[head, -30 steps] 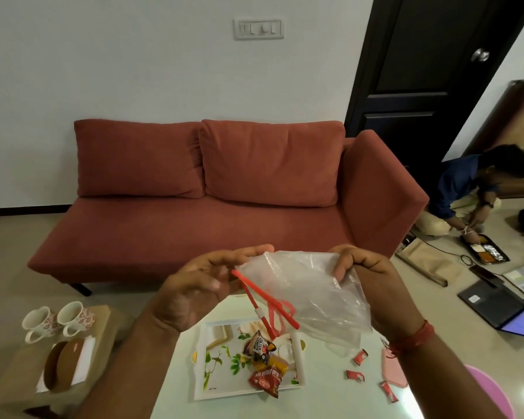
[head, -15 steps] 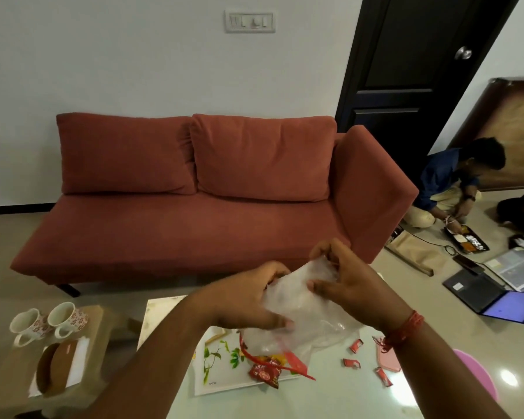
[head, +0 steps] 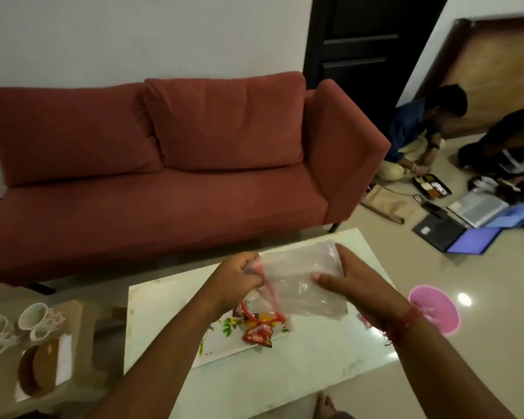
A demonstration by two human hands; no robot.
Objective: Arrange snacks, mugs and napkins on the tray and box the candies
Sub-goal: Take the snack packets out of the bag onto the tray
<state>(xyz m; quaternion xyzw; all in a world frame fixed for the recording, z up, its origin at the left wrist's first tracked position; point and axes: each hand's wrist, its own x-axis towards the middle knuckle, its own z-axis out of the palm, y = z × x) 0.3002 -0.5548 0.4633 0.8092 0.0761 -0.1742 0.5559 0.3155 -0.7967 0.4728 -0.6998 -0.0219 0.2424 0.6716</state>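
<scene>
**Clear bag stretched over the tray**

We've got the clear plastic bag with red handles (head: 300, 285) held above the white floral tray (head: 221, 343). Our left hand (head: 239, 279) has its fingers pinched tight on the bag's red edge; our right hand (head: 354, 285) grips the other side. A red snack packet (head: 259, 335) lies on the tray, on the pale glass bench (head: 285, 379). Two floral mugs (head: 22, 325) stand well apart, left.
</scene>
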